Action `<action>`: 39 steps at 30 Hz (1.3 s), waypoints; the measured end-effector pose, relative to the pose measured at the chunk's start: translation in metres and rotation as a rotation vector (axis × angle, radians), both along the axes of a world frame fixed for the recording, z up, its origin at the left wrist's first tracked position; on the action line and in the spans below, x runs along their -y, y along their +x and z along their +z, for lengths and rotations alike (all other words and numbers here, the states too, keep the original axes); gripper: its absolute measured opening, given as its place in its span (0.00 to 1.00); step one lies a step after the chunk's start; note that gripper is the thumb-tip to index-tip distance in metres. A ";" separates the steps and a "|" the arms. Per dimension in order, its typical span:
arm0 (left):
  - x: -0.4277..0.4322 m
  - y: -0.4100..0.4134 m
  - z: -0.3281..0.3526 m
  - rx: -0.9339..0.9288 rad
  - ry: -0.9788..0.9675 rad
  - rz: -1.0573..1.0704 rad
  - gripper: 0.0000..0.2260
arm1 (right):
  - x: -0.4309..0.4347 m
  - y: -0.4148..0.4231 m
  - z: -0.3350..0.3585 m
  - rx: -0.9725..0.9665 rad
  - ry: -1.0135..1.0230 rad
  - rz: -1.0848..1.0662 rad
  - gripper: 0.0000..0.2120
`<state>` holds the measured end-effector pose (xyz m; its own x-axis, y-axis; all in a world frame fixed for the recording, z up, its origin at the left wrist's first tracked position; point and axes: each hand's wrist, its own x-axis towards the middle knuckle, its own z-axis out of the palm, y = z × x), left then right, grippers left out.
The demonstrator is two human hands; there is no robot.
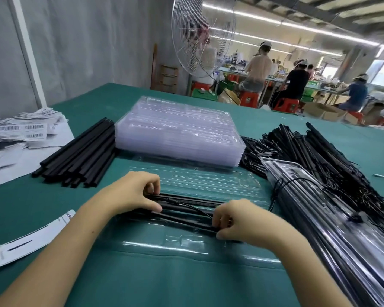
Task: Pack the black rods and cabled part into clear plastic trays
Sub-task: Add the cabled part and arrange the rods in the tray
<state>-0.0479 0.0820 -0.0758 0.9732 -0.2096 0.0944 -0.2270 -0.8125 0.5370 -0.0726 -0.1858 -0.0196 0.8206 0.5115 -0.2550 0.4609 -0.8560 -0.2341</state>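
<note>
My left hand (133, 193) and right hand (237, 220), fingers curled, pinch the black rods (186, 220) and cabled part (186, 199) lying in the open clear tray (208, 185). I'd press both ends down evenly, cable tucked inside.

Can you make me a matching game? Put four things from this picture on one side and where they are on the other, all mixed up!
Things:
1. loose black rods
2. stack of clear trays
3. barcode labels
4. fan

Places:
A. standing past the far edge of the table
B. far left on the table
C. middle of the table
D. right beside the trays, on their left

Pairs: 1-D, 2-C, 3-B, 4-A
</note>
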 end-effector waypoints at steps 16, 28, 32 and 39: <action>-0.031 -0.013 0.017 -0.215 -0.011 0.079 0.11 | 0.012 0.002 -0.027 0.107 0.107 -0.153 0.08; -0.021 -0.014 0.021 -0.271 0.077 0.107 0.11 | 0.026 0.026 -0.032 0.222 0.255 -0.217 0.15; -0.013 -0.018 0.024 -0.233 0.175 0.099 0.11 | 0.025 0.029 -0.045 0.231 0.199 -0.201 0.15; 0.004 -0.020 0.026 -0.190 0.250 0.075 0.17 | 0.010 0.022 -0.053 0.360 0.302 -0.122 0.09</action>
